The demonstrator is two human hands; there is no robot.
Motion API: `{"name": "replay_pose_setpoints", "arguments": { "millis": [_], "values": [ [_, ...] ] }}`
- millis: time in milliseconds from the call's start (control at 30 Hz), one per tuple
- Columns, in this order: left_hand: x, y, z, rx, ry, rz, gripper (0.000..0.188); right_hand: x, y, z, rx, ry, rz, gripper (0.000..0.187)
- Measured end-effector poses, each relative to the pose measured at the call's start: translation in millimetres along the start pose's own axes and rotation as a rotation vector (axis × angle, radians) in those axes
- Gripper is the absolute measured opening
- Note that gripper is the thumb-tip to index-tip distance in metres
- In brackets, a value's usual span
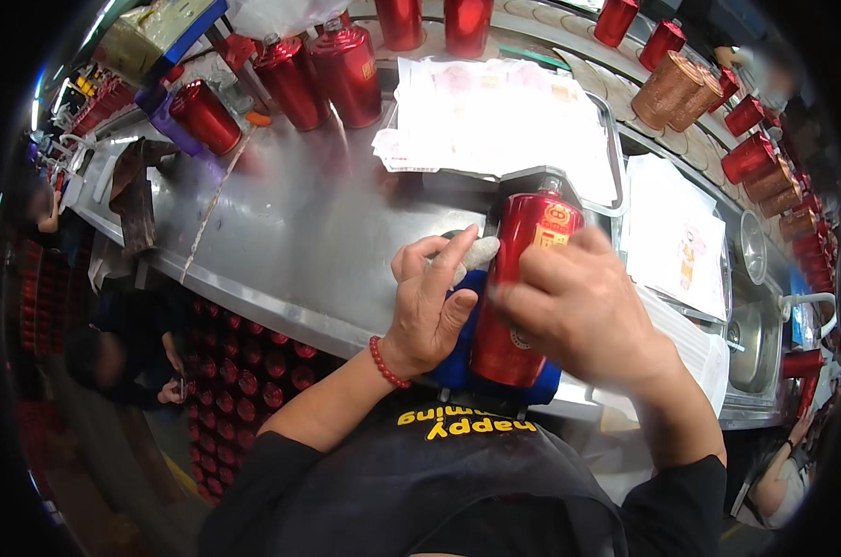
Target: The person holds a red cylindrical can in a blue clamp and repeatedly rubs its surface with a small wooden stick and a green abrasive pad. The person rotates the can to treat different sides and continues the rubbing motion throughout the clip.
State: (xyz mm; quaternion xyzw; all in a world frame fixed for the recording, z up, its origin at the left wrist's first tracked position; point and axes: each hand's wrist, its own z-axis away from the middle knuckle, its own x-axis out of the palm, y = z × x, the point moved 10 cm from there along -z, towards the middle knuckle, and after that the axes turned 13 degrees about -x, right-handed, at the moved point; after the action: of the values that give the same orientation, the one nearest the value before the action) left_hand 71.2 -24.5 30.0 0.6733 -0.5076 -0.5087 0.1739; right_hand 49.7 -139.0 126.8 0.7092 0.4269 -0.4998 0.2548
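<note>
A red glossy bottle [509, 339] with gold markings lies tilted on a blue support [456, 357] before me, its clear neck pointing away. My right hand [578, 311], blurred by motion, is curled over the bottle's right side; what its pinched fingers hold, if anything, is hidden. Left of the bottle is my left hand [427, 302], thumb and index finger apart. Beside its fingers shows a grey-white piece [481, 251], perhaps a finger cover, close to the bottle's side. A red bead bracelet [385, 364] circles my left wrist.
Past the bottle lies a tray [614, 158] piled with white sheets [495, 116]. More sheets [676, 237] lie at right, near a sink [755, 348]. Red bottles [348, 74] stand at far left on the metal table [281, 223]. Red and copper-coloured bottles line a curved conveyor [569, 46]. Other people work at both sides.
</note>
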Motion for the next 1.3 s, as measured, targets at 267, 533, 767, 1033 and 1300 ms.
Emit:
{"name": "replay_pose_setpoints", "arguments": {
  "millis": [267, 533, 767, 1033, 1300],
  "values": [
    [0.2, 6.6, 6.4, 0.010, 0.005, 0.004, 0.063, 14.2, -50.0, 21.7, -0.066, 0.122, -0.025, 0.010],
    [-1.5, 18.4, -1.6, 0.056, -0.004, -0.054, 0.067, 0.7, -25.4, 26.6, 0.006, 0.152, 0.163, 0.021],
    [2.5, 29.1, 9.8, 0.094, 0.021, 0.005, 0.066, -35.9, 74.0, 54.0, 0.365, 0.533, 0.102, 0.012],
    [13.7, 42.6, -7.5, 0.291, -0.162, -0.107, 0.078, 12.0, -0.8, 72.3, 0.226, 0.428, -0.451, 0.019],
    [23.3, 25.2, -17.7, 0.247, -0.158, -0.122, 0.079, -0.1, -10.2, 88.9, 0.205, 0.646, 0.128, 0.033]
  ]
}}
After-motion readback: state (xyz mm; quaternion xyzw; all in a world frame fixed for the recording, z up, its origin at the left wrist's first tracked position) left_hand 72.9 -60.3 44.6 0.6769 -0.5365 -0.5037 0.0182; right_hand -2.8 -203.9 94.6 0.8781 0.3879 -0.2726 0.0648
